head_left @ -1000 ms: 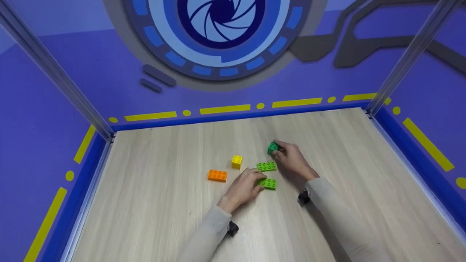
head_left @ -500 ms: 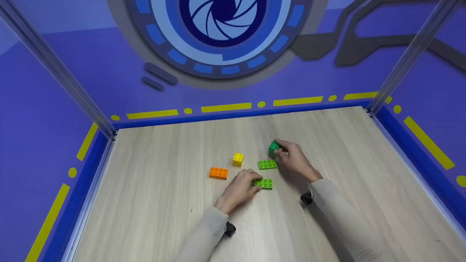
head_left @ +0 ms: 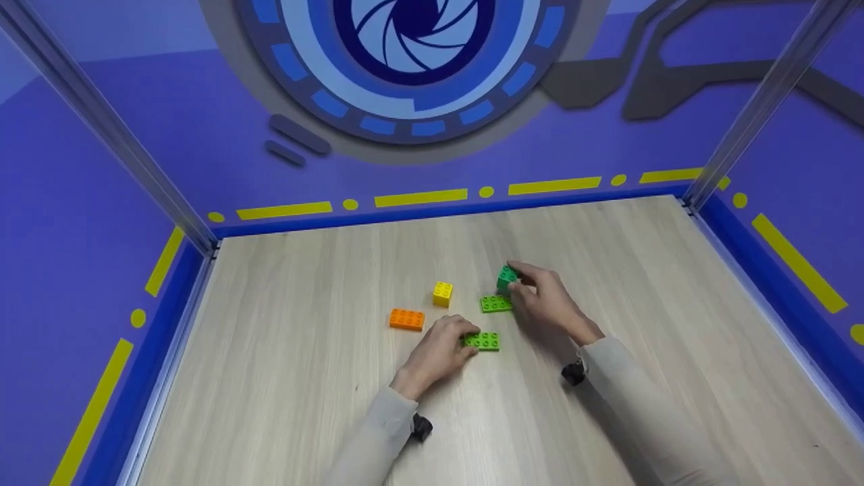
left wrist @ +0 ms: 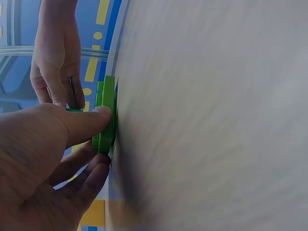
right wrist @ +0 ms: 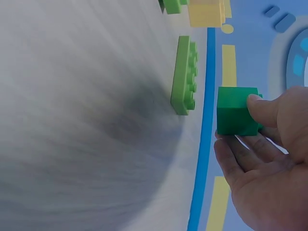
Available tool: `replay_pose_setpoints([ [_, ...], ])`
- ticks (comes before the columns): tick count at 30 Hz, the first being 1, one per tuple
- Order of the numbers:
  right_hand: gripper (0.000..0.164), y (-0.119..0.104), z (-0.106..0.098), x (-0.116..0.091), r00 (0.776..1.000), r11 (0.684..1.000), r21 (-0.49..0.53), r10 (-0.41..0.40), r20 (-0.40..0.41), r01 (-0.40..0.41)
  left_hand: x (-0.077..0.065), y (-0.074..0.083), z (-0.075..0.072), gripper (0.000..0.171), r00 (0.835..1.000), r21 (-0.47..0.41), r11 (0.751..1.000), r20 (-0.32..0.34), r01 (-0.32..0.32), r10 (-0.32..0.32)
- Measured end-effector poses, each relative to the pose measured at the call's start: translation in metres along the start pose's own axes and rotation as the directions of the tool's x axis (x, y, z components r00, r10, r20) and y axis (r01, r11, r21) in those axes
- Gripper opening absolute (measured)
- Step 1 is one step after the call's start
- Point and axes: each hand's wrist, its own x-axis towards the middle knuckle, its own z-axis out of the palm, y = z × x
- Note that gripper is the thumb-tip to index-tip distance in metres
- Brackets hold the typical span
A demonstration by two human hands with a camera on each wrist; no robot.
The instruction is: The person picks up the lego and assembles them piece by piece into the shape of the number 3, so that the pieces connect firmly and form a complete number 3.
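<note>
Head view: I'm monitoring the left hand (head_left: 439, 347), its fingers pinching the near lime brick (head_left: 484, 341) at the tabletop (head_left: 297, 324), while the right hand (head_left: 550, 299) is pinching the dark-green block (head_left: 504, 279), raised beside the far lime brick (head_left: 495, 304); any dip, I'm judging, is risking a knock there.

Soft shadows, faint glare on tabletop (head_left: 499, 432), hazy wrist views
</note>
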Motion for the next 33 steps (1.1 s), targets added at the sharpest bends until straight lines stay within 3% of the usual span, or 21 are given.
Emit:
replay_pose_setpoints([
  [8,0.048,-0.009,0.001,-0.005,0.998,0.998,0.007,-0.069,0.017,0.068,-0.009,-0.005,-0.004,0.033,0.999,-0.01,0.999,-0.014,0.039,-0.04],
  [16,0.048,-0.018,0.005,-0.01,0.998,0.999,-0.005,-0.038,0.042,0.038,-0.016,-0.01,-0.008,0.033,0.998,-0.026,0.998,-0.02,0.063,-0.063],
  [33,0.045,-0.027,0.014,-0.018,0.992,0.998,0.027,-0.052,0.118,0.049,-0.024,-0.015,-0.008,0.03,0.996,-0.094,0.992,-0.026,0.079,-0.082],
])
